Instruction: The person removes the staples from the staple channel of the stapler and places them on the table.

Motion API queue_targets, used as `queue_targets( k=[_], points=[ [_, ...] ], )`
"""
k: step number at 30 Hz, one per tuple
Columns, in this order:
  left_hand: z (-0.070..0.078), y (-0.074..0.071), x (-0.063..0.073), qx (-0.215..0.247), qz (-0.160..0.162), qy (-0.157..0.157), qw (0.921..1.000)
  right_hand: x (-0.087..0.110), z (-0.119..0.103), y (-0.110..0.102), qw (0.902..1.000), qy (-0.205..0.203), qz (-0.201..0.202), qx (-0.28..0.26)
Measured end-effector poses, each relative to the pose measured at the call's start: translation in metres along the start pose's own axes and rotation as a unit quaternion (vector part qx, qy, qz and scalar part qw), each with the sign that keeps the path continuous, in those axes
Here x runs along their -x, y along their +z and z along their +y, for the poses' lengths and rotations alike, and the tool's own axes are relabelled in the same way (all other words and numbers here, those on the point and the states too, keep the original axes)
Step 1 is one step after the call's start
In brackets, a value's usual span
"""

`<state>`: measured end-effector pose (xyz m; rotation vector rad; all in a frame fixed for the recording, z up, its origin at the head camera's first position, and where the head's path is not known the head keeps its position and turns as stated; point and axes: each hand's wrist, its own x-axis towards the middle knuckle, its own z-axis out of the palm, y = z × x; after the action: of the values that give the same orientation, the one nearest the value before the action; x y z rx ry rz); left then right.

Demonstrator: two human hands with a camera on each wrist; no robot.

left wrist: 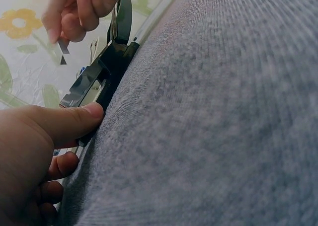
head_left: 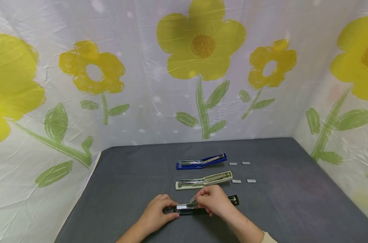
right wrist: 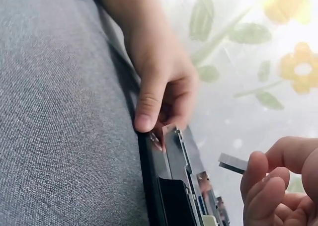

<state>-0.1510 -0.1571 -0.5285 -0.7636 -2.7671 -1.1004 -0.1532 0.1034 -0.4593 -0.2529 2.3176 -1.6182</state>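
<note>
A black stapler point(head_left: 191, 212) lies opened out on the grey cloth, its top arm swung back to the right and its metal magazine exposed. My left hand point(head_left: 157, 212) grips the stapler's left end, with the thumb on the near side and fingers on the far side. Between thumb and fingertips, my right hand point(head_left: 215, 201) pinches a short strip of staples point(right wrist: 232, 163). That strip is held tilted just above the magazine, apart from it in both wrist views. The right hand hides part of the stapler's hinge area in the head view.
Behind the black stapler lie a cream stapler point(head_left: 188, 184) and a blue stapler point(head_left: 190, 165), both opened out. Two staple strips point(head_left: 236, 181) lie right of the cream one, and two more strips point(head_left: 233, 164) right of the blue one. A flowered cloth point(head_left: 147, 111) hangs around the table.
</note>
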Motion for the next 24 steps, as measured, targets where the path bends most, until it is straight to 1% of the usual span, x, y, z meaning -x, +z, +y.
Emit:
queue_targets(
  k=[4, 7, 17, 24],
  points=[
    [-0.001, 0.0, 0.0, -0.002, 0.0, -0.001, 1.0, 0.003, 0.0, -0.003, 0.9988, -0.003, 0.006, -0.049],
    [-0.001, 0.0, 0.001, -0.004, 0.002, 0.0, 1.0, 0.006, 0.0, -0.005, 0.9974, -0.004, 0.019, -0.069],
    [0.0, 0.0, 0.001, -0.003, -0.002, 0.0, 1.0, 0.016, -0.005, -0.018, 0.9941, 0.005, 0.038, -0.102],
    [-0.001, 0.0, 0.001, -0.007, 0.003, 0.005, 1.0, 0.026, -0.005, -0.032, 0.9921, 0.01, 0.051, -0.114]
  ],
)
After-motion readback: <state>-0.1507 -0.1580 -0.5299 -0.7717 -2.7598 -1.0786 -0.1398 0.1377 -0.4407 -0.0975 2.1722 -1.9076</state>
